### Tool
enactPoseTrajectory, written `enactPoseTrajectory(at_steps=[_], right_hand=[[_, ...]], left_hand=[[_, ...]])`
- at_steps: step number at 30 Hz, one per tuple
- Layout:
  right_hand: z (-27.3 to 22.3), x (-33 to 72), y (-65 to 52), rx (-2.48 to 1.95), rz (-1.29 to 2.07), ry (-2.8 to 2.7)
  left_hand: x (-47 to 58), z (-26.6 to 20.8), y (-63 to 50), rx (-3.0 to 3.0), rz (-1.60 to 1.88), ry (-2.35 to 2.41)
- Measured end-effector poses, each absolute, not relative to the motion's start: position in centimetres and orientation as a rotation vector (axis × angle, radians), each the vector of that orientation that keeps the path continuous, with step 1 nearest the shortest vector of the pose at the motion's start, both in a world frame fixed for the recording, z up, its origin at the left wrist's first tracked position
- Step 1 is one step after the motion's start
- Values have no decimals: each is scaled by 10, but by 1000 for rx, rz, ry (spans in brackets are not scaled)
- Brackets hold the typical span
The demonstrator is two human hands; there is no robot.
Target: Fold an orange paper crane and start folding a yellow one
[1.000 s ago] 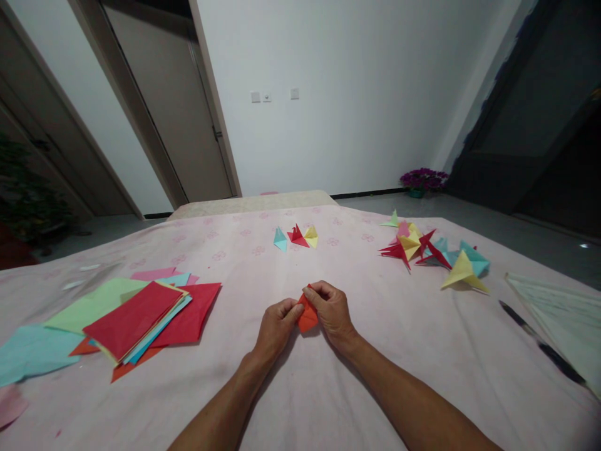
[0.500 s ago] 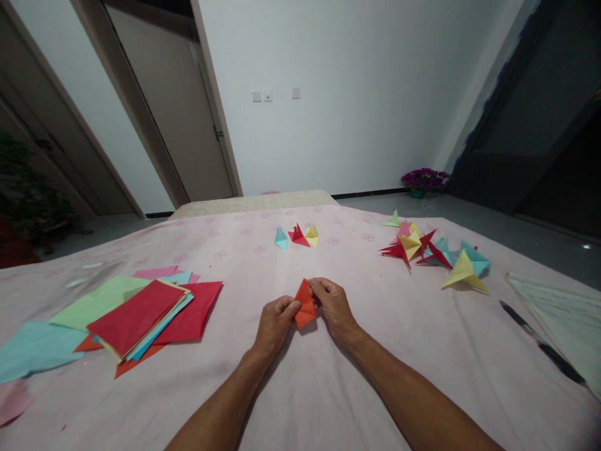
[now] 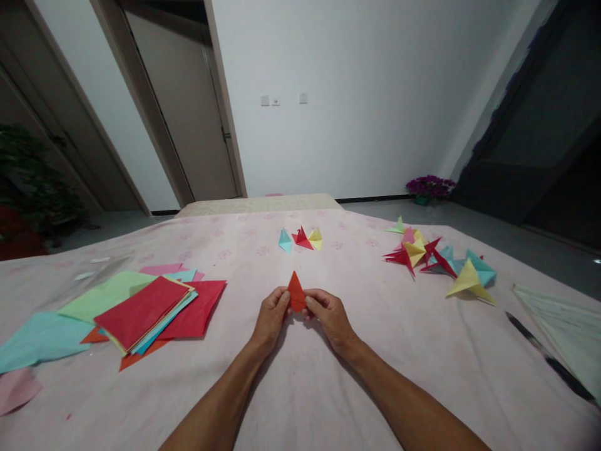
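Note:
A small folded piece of orange paper (image 3: 296, 293) is held up between my two hands, its narrow point facing away from me. My left hand (image 3: 272, 314) pinches its left edge between thumb and fingers. On the opposite edge, my right hand (image 3: 328, 313) grips it the same way. Beyond the hands stand three small folded paper figures: a light blue one (image 3: 285, 240), a red crane (image 3: 302, 238) and a yellow one (image 3: 316, 238).
At left lies a stack of coloured paper sheets (image 3: 143, 313). Several folded paper cranes (image 3: 416, 252) are heaped at right. A black-handled knife (image 3: 549, 357) rests near a pale green sheet (image 3: 568, 326). A pink flowered cloth (image 3: 300, 388) covers the table.
The orange paper has been turned so that its point faces straight away from me. My right hand has shifted from its upper edge down to its lower right side. The view has shifted slightly.

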State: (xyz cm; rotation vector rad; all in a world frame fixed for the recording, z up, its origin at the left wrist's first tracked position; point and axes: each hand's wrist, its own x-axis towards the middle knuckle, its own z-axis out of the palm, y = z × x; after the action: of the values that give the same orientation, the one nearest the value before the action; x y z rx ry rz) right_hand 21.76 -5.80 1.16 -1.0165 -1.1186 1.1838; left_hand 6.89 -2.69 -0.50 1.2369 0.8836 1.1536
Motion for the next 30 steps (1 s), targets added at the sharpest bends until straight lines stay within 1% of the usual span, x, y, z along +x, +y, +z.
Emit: enactPoseTrajectory(at_steps=[14,25,30], right_hand=[[4,215,-55,-988,1249,-1078],[16,211,-64,-991,1131,-1116],[12,211,-64,-1017,1071,-1171]], left_hand=[[69,-5,-24,1101,1142,807],[72,-9,-21,1057,1186,827],[73,-8,-22,1091,1174,839]])
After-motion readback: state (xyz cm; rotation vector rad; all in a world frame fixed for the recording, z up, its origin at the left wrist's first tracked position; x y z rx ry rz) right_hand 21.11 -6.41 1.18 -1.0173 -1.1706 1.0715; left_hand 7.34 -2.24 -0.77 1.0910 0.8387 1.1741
